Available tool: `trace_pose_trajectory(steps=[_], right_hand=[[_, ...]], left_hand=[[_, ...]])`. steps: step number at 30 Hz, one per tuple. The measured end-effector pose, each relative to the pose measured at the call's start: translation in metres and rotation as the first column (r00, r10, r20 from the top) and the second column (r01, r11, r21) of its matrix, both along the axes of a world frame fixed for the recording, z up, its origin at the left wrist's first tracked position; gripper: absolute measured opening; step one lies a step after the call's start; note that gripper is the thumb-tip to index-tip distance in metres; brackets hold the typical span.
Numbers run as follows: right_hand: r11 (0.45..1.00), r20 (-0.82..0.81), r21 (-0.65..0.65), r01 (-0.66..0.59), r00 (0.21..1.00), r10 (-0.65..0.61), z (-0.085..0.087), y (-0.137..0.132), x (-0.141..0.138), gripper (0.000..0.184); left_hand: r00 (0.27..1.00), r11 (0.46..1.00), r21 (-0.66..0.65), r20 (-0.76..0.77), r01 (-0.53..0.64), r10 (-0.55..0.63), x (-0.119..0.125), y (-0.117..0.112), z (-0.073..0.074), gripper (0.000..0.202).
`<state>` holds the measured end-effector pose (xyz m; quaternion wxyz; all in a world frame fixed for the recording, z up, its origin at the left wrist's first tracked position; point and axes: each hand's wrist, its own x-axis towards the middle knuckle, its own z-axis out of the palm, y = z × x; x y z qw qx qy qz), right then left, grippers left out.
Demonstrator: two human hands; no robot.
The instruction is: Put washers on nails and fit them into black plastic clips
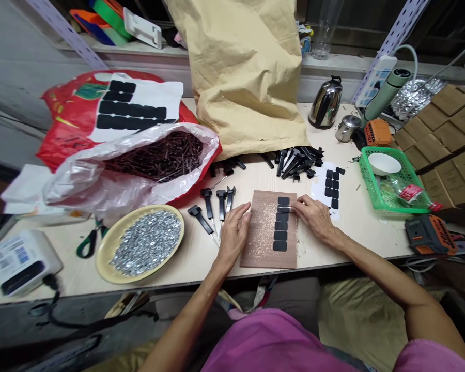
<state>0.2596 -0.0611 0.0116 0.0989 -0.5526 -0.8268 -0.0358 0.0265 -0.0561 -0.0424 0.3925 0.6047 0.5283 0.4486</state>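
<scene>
A brown wooden board [261, 232] lies on the table in front of me with a column of several black pads [281, 223] stuck on it. My left hand [234, 232] rests on the board's left edge, fingers stretched and flat. My right hand [313, 216] sits at the board's right edge, fingertips pinched on a thin metal pin [284, 208] lying across the second pad. Beside the right hand lies a white sheet [321, 192] carrying more black pads.
Several black-handled parts [213, 206] lie left of the board, a pile of them [298, 160] behind it. A yellow plate [104, 258] of silver pieces, green scissors [88, 243], a bag of dark nails [155, 155], a green basket [366, 178], kettle [326, 103] and brown paper bag [248, 72] surround them.
</scene>
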Motion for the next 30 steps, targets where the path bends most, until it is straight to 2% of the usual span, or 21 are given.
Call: trace_pose_trajectory(steps=[2, 5, 8, 11, 14, 16, 18, 19, 20, 21, 23, 24, 25, 26, 28, 29, 30], right_hand=[[1.0, 0.086, 0.017, 0.003, 0.996, -0.004, -0.008, 0.004, 0.015, 0.027], [1.0, 0.178, 0.023, -0.022, 0.984, 0.017, -0.018, 0.013, 0.028, 0.027], [0.995, 0.274, 0.028, -0.093, 0.958, 0.081, -0.019, 0.027, 0.033, 0.026], [0.983, 0.331, 0.028, -0.179, 0.93, 0.159, -0.014, 0.037, 0.036, 0.028], [0.967, 0.336, 0.02, -0.255, 0.912, 0.234, -0.012, 0.029, 0.034, 0.032], [0.912, 0.291, -0.011, -0.41, 0.871, 0.395, -0.014, 0.012, 0.028, 0.032], [0.783, 0.24, -0.037, -0.621, 0.755, 0.611, -0.016, -0.006, 0.022, 0.03], [0.722, 0.229, -0.039, -0.691, 0.697, 0.679, -0.017, -0.011, 0.021, 0.028], [0.718, 0.231, -0.034, -0.695, 0.693, 0.683, -0.016, -0.013, 0.02, 0.028], [0.769, 0.24, -0.022, -0.639, 0.743, 0.625, -0.016, -0.011, 0.021, 0.028], [0.896, 0.254, -0.001, -0.444, 0.866, 0.43, -0.014, -0.002, 0.023, 0.03], [0.929, 0.253, 0.002, -0.371, 0.899, 0.358, -0.014, 0.001, 0.024, 0.031], [0.932, 0.247, -0.012, -0.362, 0.902, 0.354, -0.015, 0.003, 0.024, 0.032], [0.898, 0.224, -0.044, -0.439, 0.871, 0.437, -0.017, 0.002, 0.024, 0.032], [0.796, 0.179, -0.076, -0.601, 0.777, 0.604, -0.02, -0.006, 0.023, 0.032], [0.771, 0.174, -0.078, -0.632, 0.753, 0.635, -0.022, -0.01, 0.023, 0.031], [0.808, 0.186, -0.054, -0.586, 0.789, 0.585, -0.022, -0.012, 0.025, 0.033]], left_hand=[[0.975, 0.986, 0.136, -0.212, 0.099, -0.069, 0.004, 0.0, -0.012, 0.042], [0.907, 0.959, 0.162, -0.393, 0.234, -0.155, 0.011, -0.002, -0.03, 0.046], [0.873, 0.949, 0.148, -0.451, 0.279, -0.186, 0.016, -0.003, -0.043, 0.05], [0.867, 0.945, 0.163, -0.465, 0.282, -0.179, 0.016, -0.004, -0.049, 0.05], [0.867, 0.947, 0.169, -0.469, 0.274, -0.167, 0.015, -0.003, -0.05, 0.049], [0.867, 0.948, 0.163, -0.469, 0.274, -0.17, 0.015, -0.003, -0.049, 0.049], [0.862, 0.947, 0.15, -0.472, 0.284, -0.184, 0.015, -0.003, -0.048, 0.049], [0.859, 0.947, 0.142, -0.474, 0.288, -0.19, 0.014, -0.003, -0.047, 0.05], [0.857, 0.948, 0.133, -0.477, 0.289, -0.194, 0.014, -0.003, -0.047, 0.05], [0.855, 0.95, 0.125, -0.479, 0.288, -0.196, 0.014, -0.002, -0.046, 0.05], [0.854, 0.953, 0.113, -0.482, 0.28, -0.194, 0.014, -0.003, -0.046, 0.051], [0.855, 0.955, 0.11, -0.482, 0.277, -0.192, 0.013, -0.003, -0.046, 0.05], [0.855, 0.955, 0.11, -0.481, 0.276, -0.192, 0.013, -0.003, -0.046, 0.05], [0.856, 0.954, 0.112, -0.48, 0.277, -0.192, 0.013, -0.003, -0.047, 0.05], [0.858, 0.954, 0.119, -0.478, 0.275, -0.188, 0.014, -0.003, -0.047, 0.049], [0.859, 0.954, 0.122, -0.478, 0.273, -0.184, 0.014, -0.003, -0.047, 0.049], [0.859, 0.955, 0.123, -0.479, 0.27, -0.181, 0.014, -0.003, -0.046, 0.049]])
